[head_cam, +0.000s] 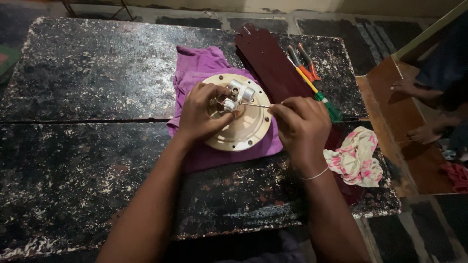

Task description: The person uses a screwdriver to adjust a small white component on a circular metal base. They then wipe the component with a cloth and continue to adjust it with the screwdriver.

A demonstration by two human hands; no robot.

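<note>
A round cream fan motor housing [248,127] lies on a purple cloth [197,65] on a worn black table [87,87]. A short metal shaft with a white fitting [240,91] sticks up from its middle. My left hand [200,113] rests on the housing and pinches the small white fitting by the shaft. My right hand [301,125] holds a thin metal pin or wire [255,105] whose tip points left into that fitting.
Dark maroon fan blades [273,63] lie behind the housing. Screwdrivers and pliers with orange, yellow and green handles [312,80] rest on them. A floral rag [358,158] sits at the table's right edge. Another person's bare feet [419,109] stand at the right.
</note>
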